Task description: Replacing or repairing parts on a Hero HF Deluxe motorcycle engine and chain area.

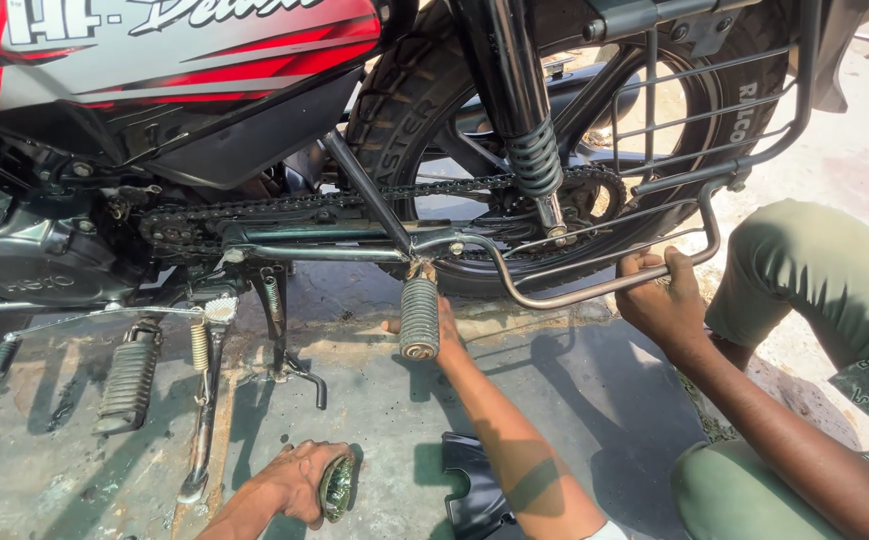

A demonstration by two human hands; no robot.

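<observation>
Down low beside the motorcycle, right at the rear wheel. Reaching forward with the right hand to the rear footpeg, the ribbed, grimy one hanging down from the frame just below the chain. Pressed up against the back of the peg, thumb poking out to its left, fingers tucked out of sight behind it, so cannot tell whether wrapped round or merely resting there. Meanwhile, down near the bottom edge, clutching a round shiny part in the left hand, fingers curled shut around its rim, held just above the concrete ground. Over to the right, a co-worker's hand, belonging to someone crouched in green trousers, clamped in a fist on the lower bar of the guard rail beside the wheel. Up above, the coiled shock absorber slanting across the tyre. Further left, the front footpeg folded down, well apart from both hands. On the ground between the two forearms, a black plastic cover, lying flat and untouched.
</observation>
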